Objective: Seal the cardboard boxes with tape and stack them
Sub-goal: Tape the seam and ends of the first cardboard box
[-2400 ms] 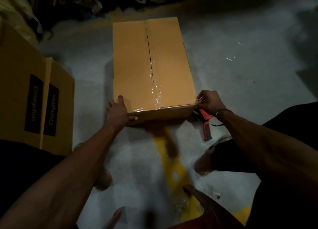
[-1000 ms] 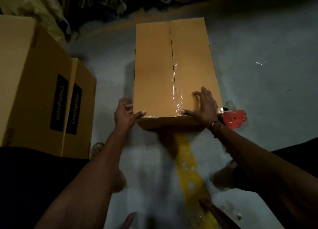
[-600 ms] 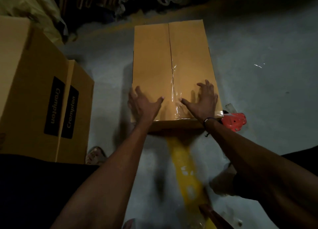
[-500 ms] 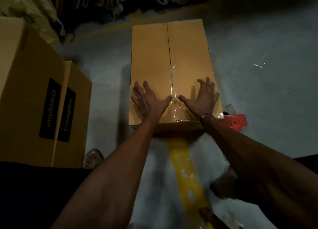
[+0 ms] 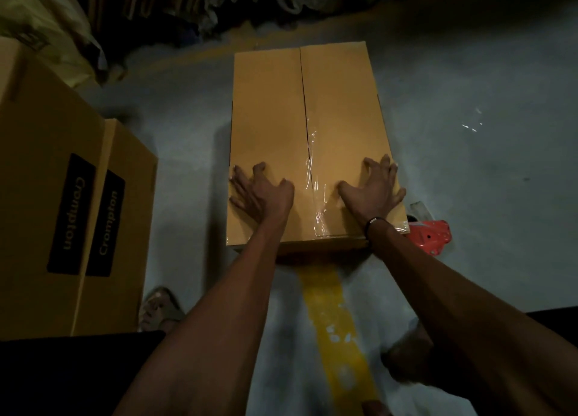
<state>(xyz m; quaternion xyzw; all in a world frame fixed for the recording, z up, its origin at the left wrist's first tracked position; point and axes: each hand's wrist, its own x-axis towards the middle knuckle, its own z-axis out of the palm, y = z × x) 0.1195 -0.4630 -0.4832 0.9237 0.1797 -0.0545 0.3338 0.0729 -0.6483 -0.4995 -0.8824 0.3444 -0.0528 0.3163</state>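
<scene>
A long brown cardboard box (image 5: 272, 109) lies on the grey floor in front of me, flaps closed. Clear tape (image 5: 316, 196) runs along the near half of its centre seam and wrinkles near the front edge. My left hand (image 5: 259, 190) presses flat on the left flap near the front corner, fingers spread. On the right flap rests my right hand (image 5: 372, 187), fingers spread and slightly arched. A red tape dispenser (image 5: 431, 234) lies on the floor beside the box's near right corner, partly hidden by my right wrist.
Two taller cardboard boxes (image 5: 62, 203) with black "Crompton" labels stand at the left. A yellow floor stripe (image 5: 337, 328) runs from the box toward me. Dark piled material (image 5: 219, 6) lines the far edge. My feet (image 5: 159, 306) are beside the stripe.
Both hands have slid apart from the centre seam toward the box's side edges, staying flat on the flaps. Earlier, the right hand left the tape dispenser on the floor.
</scene>
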